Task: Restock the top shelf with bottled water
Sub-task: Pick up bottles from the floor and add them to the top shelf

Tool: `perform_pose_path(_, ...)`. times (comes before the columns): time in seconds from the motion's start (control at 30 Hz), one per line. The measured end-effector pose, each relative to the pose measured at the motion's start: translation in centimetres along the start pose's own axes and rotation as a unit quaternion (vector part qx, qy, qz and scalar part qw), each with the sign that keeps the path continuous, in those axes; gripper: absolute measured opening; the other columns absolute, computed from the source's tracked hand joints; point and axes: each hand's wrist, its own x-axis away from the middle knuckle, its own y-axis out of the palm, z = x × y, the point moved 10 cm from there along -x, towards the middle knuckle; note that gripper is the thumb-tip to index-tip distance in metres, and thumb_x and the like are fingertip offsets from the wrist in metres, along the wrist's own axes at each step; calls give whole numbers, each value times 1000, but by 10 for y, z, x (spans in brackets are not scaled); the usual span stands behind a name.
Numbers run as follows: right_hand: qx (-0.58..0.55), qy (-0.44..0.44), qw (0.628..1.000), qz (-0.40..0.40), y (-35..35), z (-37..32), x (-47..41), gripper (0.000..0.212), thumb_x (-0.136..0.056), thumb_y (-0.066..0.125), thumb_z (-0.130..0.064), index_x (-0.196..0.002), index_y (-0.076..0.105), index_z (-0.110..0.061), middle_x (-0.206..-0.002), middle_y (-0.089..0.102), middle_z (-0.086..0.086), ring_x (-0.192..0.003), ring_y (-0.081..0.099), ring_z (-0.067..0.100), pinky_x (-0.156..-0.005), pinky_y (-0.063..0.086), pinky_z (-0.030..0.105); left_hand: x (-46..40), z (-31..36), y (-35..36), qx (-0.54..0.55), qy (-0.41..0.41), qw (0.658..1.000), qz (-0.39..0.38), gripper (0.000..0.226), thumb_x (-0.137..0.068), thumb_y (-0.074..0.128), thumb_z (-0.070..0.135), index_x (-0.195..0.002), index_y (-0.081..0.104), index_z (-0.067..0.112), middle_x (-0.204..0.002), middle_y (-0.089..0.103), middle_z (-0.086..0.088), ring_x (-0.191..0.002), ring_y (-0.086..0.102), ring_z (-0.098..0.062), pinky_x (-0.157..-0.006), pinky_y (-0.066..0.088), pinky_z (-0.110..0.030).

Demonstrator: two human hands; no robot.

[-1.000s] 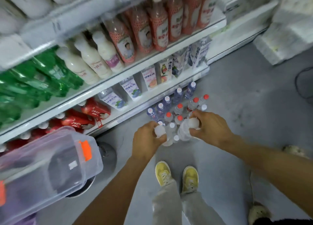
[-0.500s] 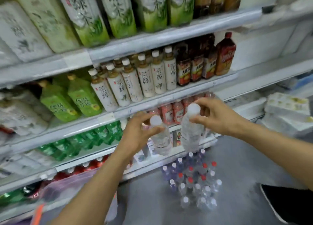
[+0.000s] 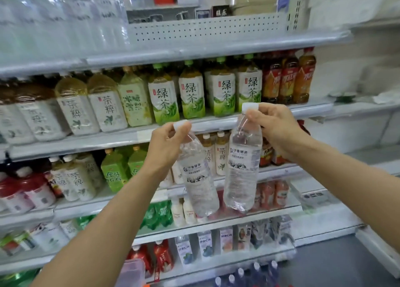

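My left hand [image 3: 166,144] pinches the white cap of a clear water bottle [image 3: 198,178], which hangs tilted in front of the middle shelves. My right hand [image 3: 275,124] grips the neck of a second clear water bottle [image 3: 242,170], hanging nearly upright beside the first. The top shelf [image 3: 216,45] runs above both hands. Large clear water bottles [image 3: 65,20] stand on its left part; its right part shows bare perforated back panel.
Green tea bottles [image 3: 190,92] and red-labelled tea bottles [image 3: 287,79] fill the shelf just below the top one. Lower shelves hold more drinks and cartons. A pack of small capped bottles [image 3: 244,276] sits on the grey floor at the bottom.
Both hands have lifted the two water bottles from the floor pack up to mid-shelf height. My view has tilted up so the top shelf now shows.
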Motion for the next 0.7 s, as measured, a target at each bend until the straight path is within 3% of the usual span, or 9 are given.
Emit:
perform_pose_path(0.07,-40,5,999,6,8,-9,-9,14,-98,57,-15,-101,69,-9,-94,75,11,-89,71,20,-86,56,33,-5,6,-10,5,0,1000,16,33,-96,58,42,-99,68,11,-92,75,-2,-89,71,-15,-71,54,-32)
perform_pose_path(0.23,-80,-4,997,5,27,-32,-32,16,-100,53,-14,-97,68,-7,-95,72,13,-90,72,25,-86,56,38,-22,30,-27,2,24,999,36,38,-99,54,38,-94,66,2,-69,70,-2,-57,64,-10,-49,47,-20)
perform_pose_path(0.37,-71,-37,997,-9,50,-65,-64,19,-100,52,-17,-101,67,-6,-94,73,9,-87,72,21,-85,57,36,-54,55,-54,-1,48,998,50,38,-98,53,41,-99,67,6,-84,74,-7,-74,71,-18,-61,58,-27)
perform_pose_path(0.5,-98,-77,992,-15,71,-113,-105,21,-99,53,-20,-89,65,-6,-88,71,9,-79,71,18,-80,55,32,-93,83,-87,-35,75,994,73,38,-97,53,45,-91,69,11,-80,75,-3,-74,72,-23,-69,58,-37)
perform_pose_path(0.6,-124,-117,985,-11,84,-154,-144,23,-100,51,-18,-85,62,-5,-88,69,12,-78,70,22,-66,56,27,-124,106,-110,-56,94,991,83,42,-96,53,48,-84,70,11,-72,74,1,-68,69,-17,-62,53,-26)
perform_pose_path(0.7,-123,-157,980,0,101,-192,-182,25,-101,49,-17,-83,61,-6,-86,67,11,-75,67,20,-70,56,28,-159,123,-136,-40,96,990,93,43,-96,55,45,-83,70,8,-68,74,0,-57,66,-9,-53,51,-20)
